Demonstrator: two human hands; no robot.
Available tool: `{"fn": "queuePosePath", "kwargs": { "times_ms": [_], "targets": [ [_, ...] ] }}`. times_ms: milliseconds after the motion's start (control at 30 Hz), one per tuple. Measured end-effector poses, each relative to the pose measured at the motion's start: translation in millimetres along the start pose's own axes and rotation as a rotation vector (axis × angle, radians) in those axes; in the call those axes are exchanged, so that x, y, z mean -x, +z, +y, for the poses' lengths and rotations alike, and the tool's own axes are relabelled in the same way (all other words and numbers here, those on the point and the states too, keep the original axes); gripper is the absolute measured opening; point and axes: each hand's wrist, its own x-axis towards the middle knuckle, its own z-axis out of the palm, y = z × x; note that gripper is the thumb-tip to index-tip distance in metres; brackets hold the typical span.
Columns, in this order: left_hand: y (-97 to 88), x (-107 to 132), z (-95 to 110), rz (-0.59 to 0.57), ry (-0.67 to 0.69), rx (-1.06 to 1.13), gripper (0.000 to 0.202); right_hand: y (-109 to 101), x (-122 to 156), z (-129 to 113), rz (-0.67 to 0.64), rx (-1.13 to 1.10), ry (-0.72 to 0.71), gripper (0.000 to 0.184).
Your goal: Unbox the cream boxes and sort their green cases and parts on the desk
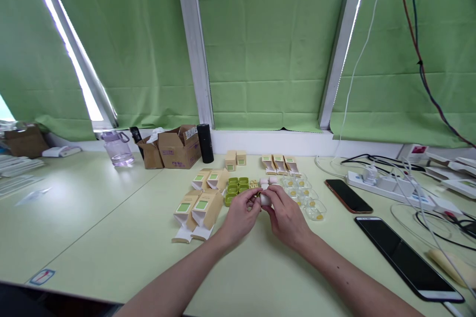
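My left hand and my right hand meet over the middle of the table, fingers closed. My right fingers pinch a small white rounded piece. At the tips of my left fingers, against that piece, is something small and dark that I cannot make out. Just beyond lie pinkish-white cylinders and several small beige squares. Green square cups stand in rows left of them. See-through plastic shells with yellow spots lie to the right. Open beige boxes with green labels lie left of my hands.
More beige boxes stand at the back, with open ones beside them. Two phones, a power strip and cables lie right. A cardboard carton, a black flask and a purple bottle stand back left.
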Motion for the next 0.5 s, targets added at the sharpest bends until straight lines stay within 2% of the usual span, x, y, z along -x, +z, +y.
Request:
{"fn": "queuePosePath", "kwargs": {
  "times_ms": [500],
  "targets": [
    [-0.3,-4.0,5.7,-0.06,-0.042,0.002,0.032,5.7,-2.6,0.2,0.05,-0.057,0.026,0.04]
  ]
}}
